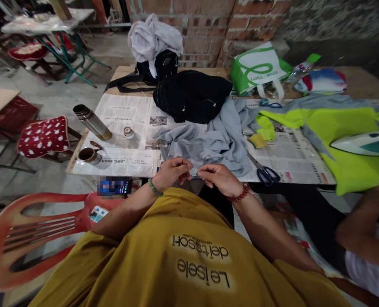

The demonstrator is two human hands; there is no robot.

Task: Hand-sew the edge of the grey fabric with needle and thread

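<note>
My left hand (175, 172) and my right hand (219, 175) face each other at the table's front edge, a small gap between them. Both have thumb and forefinger pinched together; whatever they hold is too small to make out. Just beyond my fingers lies a crumpled grey-blue cloth (223, 140), spread over newspaper. Dark-handled scissors (267, 174) rest right of my right hand, close to the table edge. A yellow sponge (258, 140) sits behind the scissors.
A steel thermos (93, 123), its cap (128, 132) and a brown cup (89, 156) stand at left. Behind are a black bag (192, 96) and a green-white bag (256, 70). At right, an iron (365, 143) rests on a neon garment (342, 123), near another person's arm (365, 221).
</note>
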